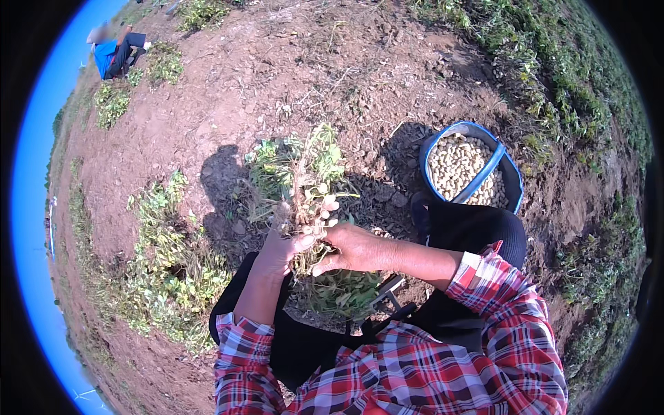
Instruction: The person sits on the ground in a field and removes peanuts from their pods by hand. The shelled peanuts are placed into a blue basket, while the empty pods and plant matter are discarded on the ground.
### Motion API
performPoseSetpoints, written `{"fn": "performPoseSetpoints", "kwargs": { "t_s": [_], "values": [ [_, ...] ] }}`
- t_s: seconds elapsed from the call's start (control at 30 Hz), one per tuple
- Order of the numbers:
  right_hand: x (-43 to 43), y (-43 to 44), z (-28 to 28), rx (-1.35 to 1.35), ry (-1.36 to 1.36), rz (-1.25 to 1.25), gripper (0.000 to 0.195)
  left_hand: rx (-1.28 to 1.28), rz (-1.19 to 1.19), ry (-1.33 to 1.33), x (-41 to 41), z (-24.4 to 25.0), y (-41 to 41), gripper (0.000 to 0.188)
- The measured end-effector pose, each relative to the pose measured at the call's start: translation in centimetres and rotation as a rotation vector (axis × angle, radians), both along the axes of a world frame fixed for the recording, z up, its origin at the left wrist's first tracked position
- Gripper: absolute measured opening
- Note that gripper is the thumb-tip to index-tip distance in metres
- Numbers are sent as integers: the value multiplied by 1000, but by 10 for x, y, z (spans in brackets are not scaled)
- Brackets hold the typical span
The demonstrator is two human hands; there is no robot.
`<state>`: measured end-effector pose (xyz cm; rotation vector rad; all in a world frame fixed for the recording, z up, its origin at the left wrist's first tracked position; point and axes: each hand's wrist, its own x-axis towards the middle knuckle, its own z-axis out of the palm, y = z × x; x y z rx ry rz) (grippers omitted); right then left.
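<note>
Between my knees I hold up a pulled peanut plant point(302, 194), its roots and pale pods turned upward and away from me. My left hand point(280, 249) is closed around the plant's stems, thumb across them. From the other side, my right hand point(353, 248) has its fingers at the pods point(327, 207); some of its fingertips are hidden behind the clump. Green peanut leaves point(342, 293) show beneath both hands. To the right, beyond my right knee, stands a blue bucket point(426, 165) with a strap-like handle, holding many loose peanuts point(459, 163).
Pulled peanut plants point(166, 270) lie in a heap on the left, with more leafy plants point(280, 166) just ahead. A seat frame point(388, 291) shows below me. Green crop rows point(576, 78) run along the right. Another person point(116, 52) sits far off at upper left.
</note>
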<state>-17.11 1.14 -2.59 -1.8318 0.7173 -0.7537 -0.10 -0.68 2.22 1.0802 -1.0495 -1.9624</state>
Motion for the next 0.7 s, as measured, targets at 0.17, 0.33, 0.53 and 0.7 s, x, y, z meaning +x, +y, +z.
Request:
{"fn": "performPoseSetpoints", "kwargs": {
  "t_s": [0.17,0.33,0.53,0.7],
  "values": [
    [11,0,11,76,281,-99,47,60,47,-205,20,-5,-4,89],
    [20,-15,2,-15,508,-265,39,-279,160,-269,5,-5,7,64],
    [31,-4,12,-185,534,-120,44,-106,424,-359,16,-27,-3,28],
    [7,-8,43,-297,264,-403,29,-111,482,-310,27,-23,6,25]
  ]
}}
